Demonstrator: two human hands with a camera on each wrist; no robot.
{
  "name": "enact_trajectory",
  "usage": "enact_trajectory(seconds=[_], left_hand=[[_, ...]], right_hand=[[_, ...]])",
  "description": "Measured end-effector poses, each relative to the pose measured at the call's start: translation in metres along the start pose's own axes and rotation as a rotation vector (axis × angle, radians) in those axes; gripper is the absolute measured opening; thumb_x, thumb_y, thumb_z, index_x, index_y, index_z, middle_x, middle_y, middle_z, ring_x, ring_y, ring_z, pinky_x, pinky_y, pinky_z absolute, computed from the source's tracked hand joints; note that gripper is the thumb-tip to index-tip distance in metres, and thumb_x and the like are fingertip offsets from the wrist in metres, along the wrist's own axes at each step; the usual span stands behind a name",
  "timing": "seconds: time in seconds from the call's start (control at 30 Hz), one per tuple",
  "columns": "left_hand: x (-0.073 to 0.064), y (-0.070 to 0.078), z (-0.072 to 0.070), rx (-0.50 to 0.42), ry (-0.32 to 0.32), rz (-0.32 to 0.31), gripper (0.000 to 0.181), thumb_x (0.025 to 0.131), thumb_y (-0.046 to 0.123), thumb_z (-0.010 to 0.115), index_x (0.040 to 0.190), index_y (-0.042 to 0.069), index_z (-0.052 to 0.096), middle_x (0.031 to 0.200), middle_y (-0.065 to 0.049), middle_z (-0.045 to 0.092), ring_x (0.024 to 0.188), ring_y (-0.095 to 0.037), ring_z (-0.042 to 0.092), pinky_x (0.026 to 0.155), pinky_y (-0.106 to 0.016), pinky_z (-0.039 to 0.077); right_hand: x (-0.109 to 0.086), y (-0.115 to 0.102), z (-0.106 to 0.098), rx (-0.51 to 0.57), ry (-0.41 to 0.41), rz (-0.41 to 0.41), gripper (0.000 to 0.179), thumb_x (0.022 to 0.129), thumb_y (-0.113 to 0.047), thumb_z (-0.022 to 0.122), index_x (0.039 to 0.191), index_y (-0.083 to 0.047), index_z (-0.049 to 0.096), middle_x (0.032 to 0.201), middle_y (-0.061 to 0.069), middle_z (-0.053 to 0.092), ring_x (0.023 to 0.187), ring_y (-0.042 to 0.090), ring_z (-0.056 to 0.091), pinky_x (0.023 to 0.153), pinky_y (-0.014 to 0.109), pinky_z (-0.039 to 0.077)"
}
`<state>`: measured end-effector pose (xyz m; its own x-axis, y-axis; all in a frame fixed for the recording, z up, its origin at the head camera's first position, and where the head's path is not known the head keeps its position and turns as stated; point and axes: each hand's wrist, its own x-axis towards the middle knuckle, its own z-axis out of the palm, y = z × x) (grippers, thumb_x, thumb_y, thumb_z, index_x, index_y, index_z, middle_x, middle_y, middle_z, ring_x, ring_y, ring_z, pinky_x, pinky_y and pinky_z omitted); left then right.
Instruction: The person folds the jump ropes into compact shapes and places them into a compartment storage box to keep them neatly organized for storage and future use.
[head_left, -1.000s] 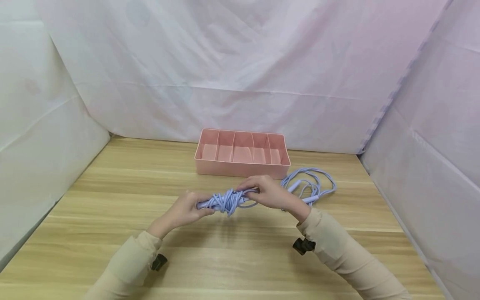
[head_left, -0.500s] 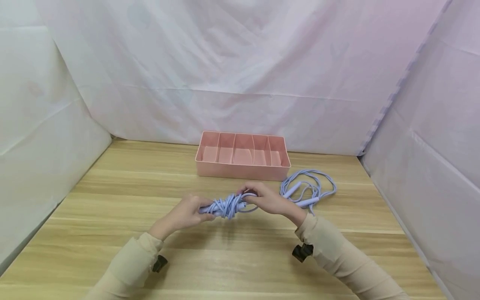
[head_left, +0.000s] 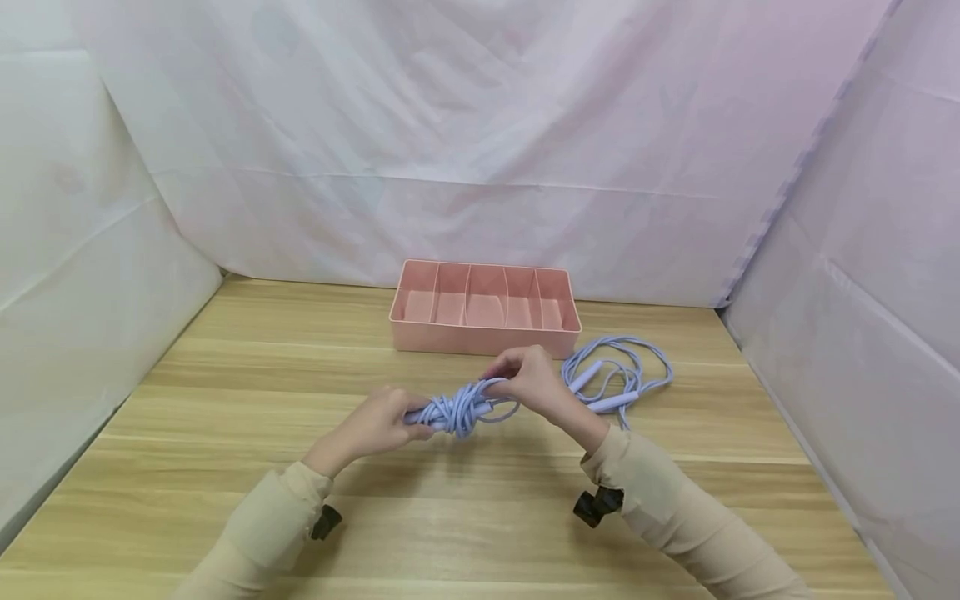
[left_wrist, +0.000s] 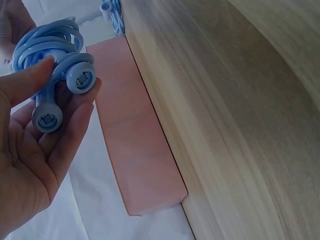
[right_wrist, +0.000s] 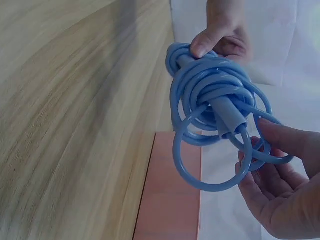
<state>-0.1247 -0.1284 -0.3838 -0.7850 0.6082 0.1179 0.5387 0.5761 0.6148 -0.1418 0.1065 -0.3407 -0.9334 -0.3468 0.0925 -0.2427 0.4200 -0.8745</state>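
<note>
A blue jump rope (head_left: 459,410), its cord wound round its two handles, is held between both hands above the table. My left hand (head_left: 378,423) grips the handles at their left end, and in the left wrist view the round handle caps (left_wrist: 81,78) poke out past the thumb. At the other end my right hand (head_left: 534,385) pinches loops of the cord (right_wrist: 260,152) between thumb and fingers. In the right wrist view one loose loop hangs below the handle ends (right_wrist: 230,115).
A pink box (head_left: 484,340) with several compartments stands behind the hands, near the white cloth backdrop (head_left: 480,150). To its right a second blue jump rope (head_left: 637,367) lies loosely coiled on the wooden table (head_left: 262,358). Cloth walls stand at both sides.
My right hand has dipped slightly and then risen again, with cord between its fingers. My left hand has shifted a little to the right with the handles. The box and second rope have stayed put.
</note>
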Motion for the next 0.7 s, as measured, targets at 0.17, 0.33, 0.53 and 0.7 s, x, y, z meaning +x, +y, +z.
enact_trajectory(seconds=[0.17,0.33,0.53,0.7], left_hand=[[0.001,-0.003,0.000,-0.050,0.013,-0.005,0.007,0.075,0.012,0.072,0.075,0.011,0.065,0.056,0.010,0.049,0.046,0.000,0.036,0.040,-0.017,0.034],[0.000,-0.008,-0.001,-0.122,0.015,-0.021,0.007,0.076,0.013,0.071,0.077,0.008,0.066,0.061,0.008,0.059,0.048,-0.001,0.043,0.042,-0.019,0.039],[0.000,-0.010,-0.001,-0.178,0.009,-0.037,0.010,0.077,0.016,0.071,0.080,0.007,0.068,0.065,0.005,0.064,0.050,-0.002,0.046,0.044,-0.020,0.040],[0.000,-0.013,0.000,-0.214,0.005,-0.054,0.011,0.077,0.015,0.070,0.082,0.006,0.068,0.068,0.004,0.066,0.051,-0.004,0.049,0.045,-0.020,0.042]], right_hand=[[-0.001,-0.002,-0.002,0.204,-0.045,0.137,0.019,0.071,0.007,0.070,0.090,0.009,0.066,0.086,0.014,0.069,0.073,0.014,0.064,0.068,0.026,0.053],[-0.001,0.000,-0.009,0.255,-0.142,0.166,0.025,0.074,0.005,0.067,0.098,0.006,0.066,0.092,0.012,0.069,0.080,0.013,0.063,0.074,0.027,0.052],[-0.001,0.001,-0.013,0.308,-0.167,0.178,0.032,0.074,-0.002,0.071,0.105,0.004,0.065,0.098,0.011,0.068,0.085,0.016,0.064,0.079,0.030,0.051],[-0.001,0.001,-0.014,0.336,-0.107,0.207,0.031,0.075,-0.002,0.071,0.104,0.005,0.064,0.098,0.010,0.068,0.085,0.015,0.064,0.080,0.029,0.050]])
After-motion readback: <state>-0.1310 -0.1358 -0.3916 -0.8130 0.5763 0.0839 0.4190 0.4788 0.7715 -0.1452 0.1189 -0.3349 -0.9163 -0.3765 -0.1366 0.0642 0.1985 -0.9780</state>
